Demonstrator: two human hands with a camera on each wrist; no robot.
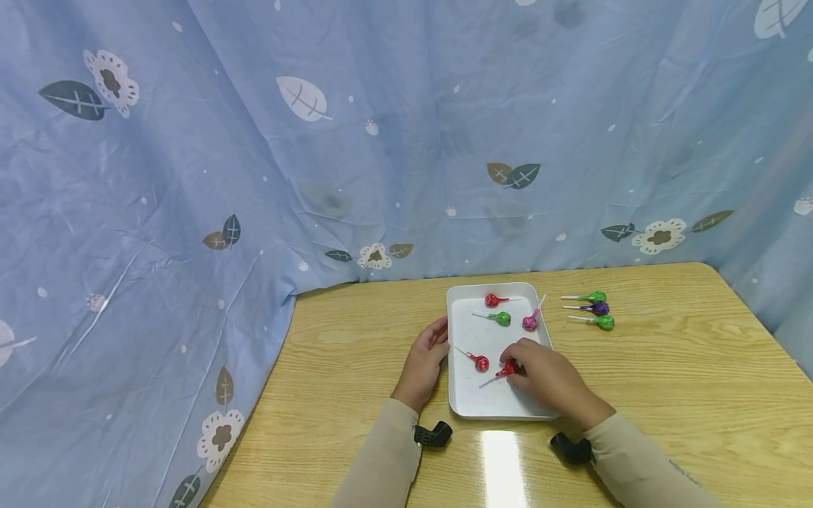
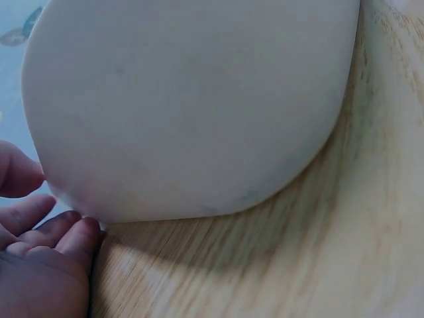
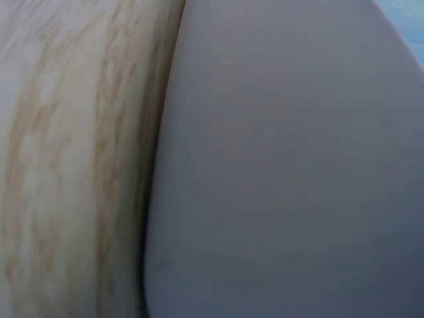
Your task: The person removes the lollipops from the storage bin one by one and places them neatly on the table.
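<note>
A white tray (image 1: 468,396) lies on the table, with several wrapped lollipops inside. My left hand (image 1: 424,363) grips the tray's left side, thumb at the rim; the left wrist view shows the fingertips (image 2: 81,235) at the lower edge of its wall. Inside the tray, my right hand (image 1: 551,377) pinches a red lollipop (image 1: 508,369) by its head, its white stick pointing to the near left. Just left of it is another red lollipop (image 1: 481,363). Farther back lie a red lollipop (image 1: 492,300), a green one (image 1: 503,319) and a pink one (image 1: 530,323), its stick across the right rim.
Right of the tray, two green lollipops (image 1: 597,297) and a purple one (image 1: 600,308) lie in a row on the wooden table (image 1: 673,381). A blue patterned curtain (image 1: 406,141) hangs along the back and left. The tray's outer wall (image 3: 278,159) fills much of the right wrist view.
</note>
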